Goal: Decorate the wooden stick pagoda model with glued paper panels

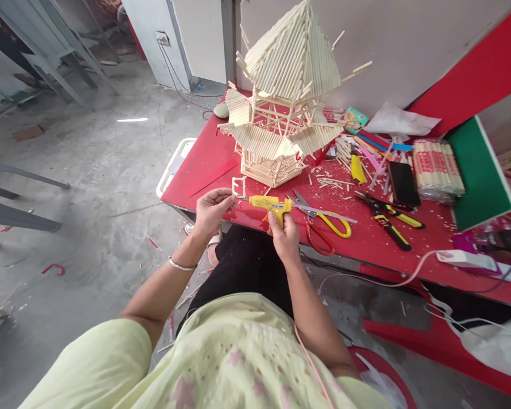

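My right hand [284, 236] is wrapped round the handle of a yellow glue gun [266, 203], which has a pale glue stick [323, 212] jutting from its back. The gun's nozzle points left, right by a small square frame of wooden sticks [239, 186]. That frame is pinched between the fingertips of my left hand [215, 209]. Whether the nozzle touches the frame I cannot tell. Behind both hands, a tiered pagoda model of pale sticks [276, 113] stands on the red table [213, 147].
Scissors [319, 218] with red and yellow handles lie right of the gun. Farther right are pliers [387, 218], a black phone [403, 184], a yellow utility knife [357, 167], bundled sticks [438, 165] and a white power strip [466, 259]. Stick scraps [332, 182] litter the table. A grey chair [21, 193] stands left.
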Demonstrator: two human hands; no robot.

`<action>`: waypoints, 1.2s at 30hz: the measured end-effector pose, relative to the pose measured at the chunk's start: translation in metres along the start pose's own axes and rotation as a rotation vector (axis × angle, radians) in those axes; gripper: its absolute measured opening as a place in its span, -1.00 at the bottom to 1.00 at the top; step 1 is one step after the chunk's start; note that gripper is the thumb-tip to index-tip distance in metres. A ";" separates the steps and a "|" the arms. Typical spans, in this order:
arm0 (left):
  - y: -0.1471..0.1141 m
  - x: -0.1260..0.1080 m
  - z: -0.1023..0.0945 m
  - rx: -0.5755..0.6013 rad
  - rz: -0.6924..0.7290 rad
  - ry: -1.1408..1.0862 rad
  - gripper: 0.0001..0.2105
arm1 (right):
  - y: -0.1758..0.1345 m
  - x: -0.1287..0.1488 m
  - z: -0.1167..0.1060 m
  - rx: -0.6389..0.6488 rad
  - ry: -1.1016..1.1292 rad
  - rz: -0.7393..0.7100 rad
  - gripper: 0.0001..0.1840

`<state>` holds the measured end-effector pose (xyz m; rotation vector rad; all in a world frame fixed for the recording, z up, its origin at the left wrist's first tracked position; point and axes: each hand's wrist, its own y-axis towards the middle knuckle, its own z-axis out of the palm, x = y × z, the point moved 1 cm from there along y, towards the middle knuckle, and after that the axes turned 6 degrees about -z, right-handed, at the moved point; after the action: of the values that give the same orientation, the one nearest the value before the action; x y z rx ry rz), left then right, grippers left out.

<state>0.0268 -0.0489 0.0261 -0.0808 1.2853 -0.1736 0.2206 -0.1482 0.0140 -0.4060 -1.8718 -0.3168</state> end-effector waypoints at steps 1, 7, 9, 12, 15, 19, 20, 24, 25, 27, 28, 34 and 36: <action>0.000 0.000 0.000 -0.001 0.000 0.001 -0.64 | 0.000 0.000 0.000 -0.001 0.000 0.000 -0.44; -0.002 -0.002 0.002 -0.013 -0.004 -0.016 -0.64 | 0.000 0.001 0.000 -0.011 -0.009 -0.004 -0.44; -0.003 -0.002 0.002 -0.028 0.000 -0.017 -0.62 | 0.000 0.000 0.000 -0.017 -0.010 -0.012 -0.44; -0.003 -0.001 0.002 -0.034 0.005 -0.017 -0.62 | 0.000 -0.001 0.000 -0.027 -0.013 -0.014 -0.43; -0.002 0.000 0.001 -0.026 -0.002 -0.016 -0.62 | 0.001 -0.002 0.001 -0.037 0.010 -0.009 -0.43; 0.000 -0.002 -0.001 -0.018 -0.008 -0.018 -0.61 | 0.001 -0.002 0.001 -0.039 0.019 -0.005 -0.44; 0.001 -0.003 -0.001 -0.017 -0.004 -0.017 -0.61 | 0.001 -0.002 0.001 -0.035 0.011 -0.009 -0.44; 0.004 -0.008 0.001 -0.055 0.011 0.000 -0.61 | 0.001 -0.004 0.000 -0.018 -0.004 -0.023 -0.43; 0.005 -0.009 0.002 -0.069 0.014 0.004 -0.61 | 0.001 -0.004 -0.001 -0.011 -0.010 -0.027 -0.43; 0.005 -0.010 0.005 -0.079 0.014 0.006 -0.61 | 0.001 -0.004 -0.001 0.001 -0.023 -0.041 -0.44; 0.004 -0.010 0.007 -0.074 0.010 0.005 -0.61 | 0.001 -0.003 -0.001 0.004 -0.027 -0.049 -0.45; -0.005 -0.005 0.012 -0.038 -0.037 -0.007 -0.61 | 0.003 -0.004 0.002 -0.060 0.006 -0.033 -0.48; -0.005 -0.003 0.011 -0.044 -0.050 -0.006 -0.60 | 0.003 -0.004 0.003 -0.092 0.028 -0.015 -0.47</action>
<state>0.0359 -0.0540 0.0332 -0.1508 1.2821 -0.1882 0.2202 -0.1450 0.0092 -0.4477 -1.8381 -0.4173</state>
